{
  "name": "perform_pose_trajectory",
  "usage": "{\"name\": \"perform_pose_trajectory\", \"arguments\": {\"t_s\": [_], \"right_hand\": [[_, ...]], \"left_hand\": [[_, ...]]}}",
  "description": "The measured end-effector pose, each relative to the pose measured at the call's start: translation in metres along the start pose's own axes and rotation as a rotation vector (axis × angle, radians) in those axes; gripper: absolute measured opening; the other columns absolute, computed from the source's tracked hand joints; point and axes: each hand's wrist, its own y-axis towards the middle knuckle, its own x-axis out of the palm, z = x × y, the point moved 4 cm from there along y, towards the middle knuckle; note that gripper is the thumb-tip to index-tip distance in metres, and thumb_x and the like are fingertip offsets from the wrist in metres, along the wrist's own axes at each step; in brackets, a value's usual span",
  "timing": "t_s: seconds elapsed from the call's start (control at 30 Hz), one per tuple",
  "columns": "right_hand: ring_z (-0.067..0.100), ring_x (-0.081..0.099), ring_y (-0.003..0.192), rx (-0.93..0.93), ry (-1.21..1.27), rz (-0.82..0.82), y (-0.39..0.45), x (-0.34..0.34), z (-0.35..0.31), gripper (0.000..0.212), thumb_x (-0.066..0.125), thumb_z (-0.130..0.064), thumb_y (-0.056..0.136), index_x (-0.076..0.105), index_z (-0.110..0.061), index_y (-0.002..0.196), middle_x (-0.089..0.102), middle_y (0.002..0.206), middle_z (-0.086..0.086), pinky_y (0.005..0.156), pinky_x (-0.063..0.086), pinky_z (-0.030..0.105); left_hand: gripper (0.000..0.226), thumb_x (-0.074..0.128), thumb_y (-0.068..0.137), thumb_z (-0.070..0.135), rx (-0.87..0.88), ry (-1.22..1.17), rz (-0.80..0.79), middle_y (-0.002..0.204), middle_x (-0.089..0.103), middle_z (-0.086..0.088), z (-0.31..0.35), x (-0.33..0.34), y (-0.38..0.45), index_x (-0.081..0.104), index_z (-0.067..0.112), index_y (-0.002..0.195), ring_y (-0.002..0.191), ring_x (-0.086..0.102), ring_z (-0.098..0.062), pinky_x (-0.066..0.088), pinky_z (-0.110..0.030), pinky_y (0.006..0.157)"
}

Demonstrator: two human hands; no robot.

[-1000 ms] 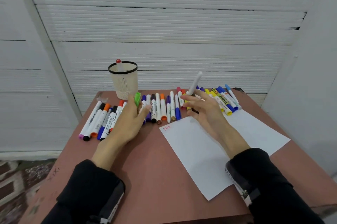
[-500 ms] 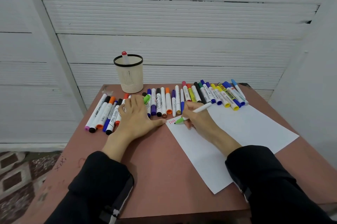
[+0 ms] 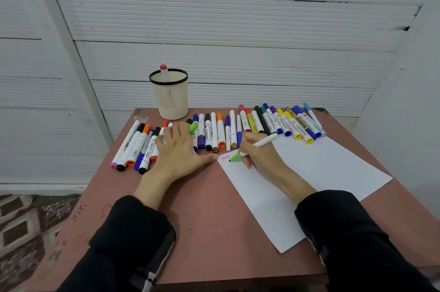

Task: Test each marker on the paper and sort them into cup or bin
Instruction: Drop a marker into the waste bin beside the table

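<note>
Reddish desk [image 3: 202,220], right grip [image 3: 258,157] grasping green marker [image 3: 258,144] tip-down on paper [image 3: 321,168], left grip [image 3: 178,149] pinching green cap [image 3: 193,128], thumb stretched out to paper's corner.

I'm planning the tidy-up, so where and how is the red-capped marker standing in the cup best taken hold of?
Pinch the red-capped marker at its capped top, coming straight down from above. It stands nearly upright in the cup, only its top clearing the black rim, so the wall blocks any sideways approach to the barrel.

Paper [image 3: 309,172]: smooth, matt white. Table [image 3: 202,220]: matt reddish board, faintly speckled. Cup [image 3: 170,99]: cream plastic w/ textured mesh base. Markers [image 3: 262,122]: glossy plastic barrels.
</note>
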Motion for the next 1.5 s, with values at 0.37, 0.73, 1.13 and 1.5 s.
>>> {"name": "perform_pose_trajectory", "arguments": {"t_s": [0.37, 0.73, 1.13, 1.5], "right_hand": [[0.008, 0.038, 0.041, -0.003, -0.008, 0.038, 0.000, -0.002, 0.001, 0.033, 0.051, 0.004, 0.088, 0.045, -0.009, 0.058, 0.043, 0.046, 0.000, 0.046, 0.033, 0.025], [0.009, 0.042, 0.042, -0.002, -0.049, 0.054, -0.001, -0.002, -0.001, 0.030, 0.051, 0.004, 0.088, 0.048, -0.006, 0.060, 0.047, 0.048, 0.007, 0.046, 0.037, 0.018], [0.007, 0.043, 0.046, -0.023, -0.151, 0.087, -0.002, -0.001, -0.002, 0.021, 0.055, 0.001, 0.087, 0.051, 0.003, 0.067, 0.046, 0.053, 0.002, 0.052, 0.039, 0.030], [0.009, 0.048, 0.055, 0.068, 0.302, 0.268, 0.000, -0.025, -0.014, 0.013, 0.068, -0.019, 0.089, 0.068, -0.007, 0.087, 0.060, 0.065, 0.007, 0.047, 0.037, 0.019]], "left_hand": [[0.082, 0.058, 0.070, 0.077, -0.009, -0.018, -0.009, 0.115, 0.027, 0.000, -0.001, 0.001, 0.001, 0.031, 0.015, 0.116, 0.116, 0.028, -0.024, 0.025, -0.048, 0.104], [0.082, 0.055, 0.071, 0.077, -0.012, -0.011, -0.026, 0.121, 0.029, -0.003, 0.001, 0.000, 0.000, 0.031, 0.014, 0.117, 0.119, 0.026, -0.024, 0.025, -0.048, 0.105], [0.084, 0.055, 0.071, 0.078, -0.017, 0.005, -0.022, 0.124, 0.030, -0.004, 0.001, -0.001, -0.001, 0.030, 0.014, 0.119, 0.120, 0.026, -0.026, 0.024, -0.048, 0.105], [0.046, 0.018, 0.086, 0.060, 0.018, -0.151, 0.062, 0.108, 0.030, 0.004, 0.004, -0.008, -0.002, 0.032, 0.020, 0.103, 0.110, 0.024, -0.016, 0.017, -0.045, 0.106]]}}
